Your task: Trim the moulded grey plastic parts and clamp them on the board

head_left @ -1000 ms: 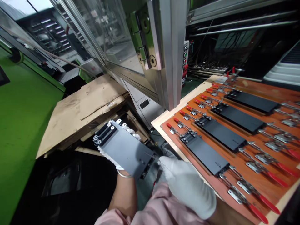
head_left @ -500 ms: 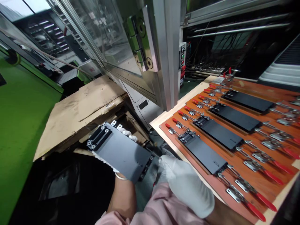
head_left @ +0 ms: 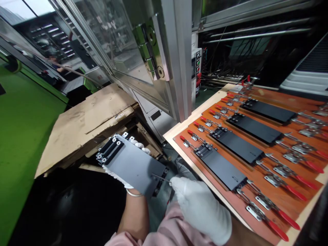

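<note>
Left hand (head_left: 120, 174), white glove, grips a flat dark grey plate (head_left: 133, 165) from underneath, fingertips (head_left: 139, 146) curling over its far edge. The plate is tilted, held in the air at 7 o'clock of the frame, above a dark gap beside worn cardboard (head_left: 87, 119). Right hand (head_left: 200, 208), also gloved, is closed on a thin metal pick (head_left: 160, 177); the tip touches the plate's near end by its black bracket. The hands sit close together, linked by the tool. At 3 o'clock lies an orange fixture board (head_left: 271, 194) with 4 identical dark plates (head_left: 221, 167) clamped by red-handled toggle clamps (head_left: 279, 230). An aluminium door frame (head_left: 176, 68) stands at 12 o'clock.
</note>
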Tool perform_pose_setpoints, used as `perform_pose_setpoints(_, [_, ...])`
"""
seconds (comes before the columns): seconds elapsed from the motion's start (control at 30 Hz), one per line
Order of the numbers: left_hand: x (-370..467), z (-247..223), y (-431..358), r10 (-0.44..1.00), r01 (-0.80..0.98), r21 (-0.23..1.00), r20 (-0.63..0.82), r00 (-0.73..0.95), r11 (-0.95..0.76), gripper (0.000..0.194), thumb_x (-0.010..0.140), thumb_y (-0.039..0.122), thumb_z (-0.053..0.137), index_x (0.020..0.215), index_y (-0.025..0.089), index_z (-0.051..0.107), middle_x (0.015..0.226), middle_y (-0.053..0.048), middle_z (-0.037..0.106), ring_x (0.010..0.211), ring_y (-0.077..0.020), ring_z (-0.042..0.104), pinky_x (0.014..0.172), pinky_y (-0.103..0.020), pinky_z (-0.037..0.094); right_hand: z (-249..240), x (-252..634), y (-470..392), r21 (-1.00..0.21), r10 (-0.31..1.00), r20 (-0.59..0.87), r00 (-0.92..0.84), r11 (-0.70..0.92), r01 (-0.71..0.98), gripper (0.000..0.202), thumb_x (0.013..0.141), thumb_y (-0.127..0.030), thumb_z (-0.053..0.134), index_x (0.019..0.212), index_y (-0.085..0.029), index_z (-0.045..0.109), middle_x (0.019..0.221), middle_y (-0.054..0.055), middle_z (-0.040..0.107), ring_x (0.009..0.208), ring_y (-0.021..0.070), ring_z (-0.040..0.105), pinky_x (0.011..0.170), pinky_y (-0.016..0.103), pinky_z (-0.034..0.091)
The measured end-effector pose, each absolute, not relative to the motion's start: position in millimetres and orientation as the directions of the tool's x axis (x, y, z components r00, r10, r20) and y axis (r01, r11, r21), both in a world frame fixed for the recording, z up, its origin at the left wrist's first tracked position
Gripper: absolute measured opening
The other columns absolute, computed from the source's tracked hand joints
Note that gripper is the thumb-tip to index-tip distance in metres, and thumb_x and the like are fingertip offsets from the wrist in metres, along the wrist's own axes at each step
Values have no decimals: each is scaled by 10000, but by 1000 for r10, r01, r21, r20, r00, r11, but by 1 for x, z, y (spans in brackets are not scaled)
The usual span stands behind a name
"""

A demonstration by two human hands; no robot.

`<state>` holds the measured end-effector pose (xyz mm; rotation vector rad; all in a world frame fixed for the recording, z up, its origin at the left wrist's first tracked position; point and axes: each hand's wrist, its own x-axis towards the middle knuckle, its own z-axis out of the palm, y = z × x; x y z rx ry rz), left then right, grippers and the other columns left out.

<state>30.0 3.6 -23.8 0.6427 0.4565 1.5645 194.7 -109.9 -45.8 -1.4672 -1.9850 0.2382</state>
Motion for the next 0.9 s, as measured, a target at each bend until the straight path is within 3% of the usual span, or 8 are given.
perform_pose_setpoints(0.07, [31,-25,1,987,-772,624,159,-28,-123,533,793,697,569,1108,272,630,1054,-54,693,1094,-282,622,943,-414,525,-47,193,-111,-511,915,374,-150,339,790,332,889,-52,367,763,-210,630,629,23,638,522,154,609,528,231,466])
perform_pose_setpoints(0.2, [34,-23,-3,983,-774,622,181,-5,-118,548,757,703,601,1104,281,635,1073,-66,688,1075,-296,629,942,-451,529,-54,189,-110,-512,873,481,-81,355,782,352,928,-52,356,804,-184,658,690,45,678,576,151,640,612,221,512])
perform_pose_setpoints(0.43, [39,-18,-3,975,-778,613,224,4,-137,606,700,717,649,1126,287,628,1097,-64,686,1091,-302,618,956,-457,527,-79,184,-105,-458,814,581,2,324,828,303,975,-88,398,938,-126,696,865,119,725,759,201,698,777,293,555])
perform_pose_setpoints(0.53, [39,-16,-4,981,-766,632,193,12,-115,557,750,707,606,1115,286,638,1095,-65,688,1095,-302,620,957,-459,525,-85,186,-104,-463,800,599,29,317,828,293,983,-101,401,1007,-116,693,909,119,736,776,195,700,761,287,560])
perform_pose_setpoints(0.67, [38,-18,-5,987,-749,656,161,11,-98,513,775,683,596,1115,302,644,1101,-57,692,1110,-301,616,962,-454,520,-75,191,-107,-369,769,633,-92,403,838,354,949,-53,352,1003,-123,695,891,111,735,735,204,688,659,292,544])
perform_pose_setpoints(0.73, [36,-23,-5,987,-755,646,159,-5,-107,507,783,672,599,1130,306,642,1105,-52,692,1120,-296,612,966,-443,516,-66,192,-109,-375,783,612,-114,414,829,353,931,-52,354,987,-134,693,860,102,729,698,203,674,625,290,521])
perform_pose_setpoints(0.9, [25,-43,0,989,-785,604,129,-78,-141,545,789,646,617,1193,281,626,1135,-65,682,1122,-286,611,980,-444,504,-48,189,-112,-533,896,418,-149,375,758,328,912,-61,364,790,-204,632,669,29,650,553,156,585,553,254,423])
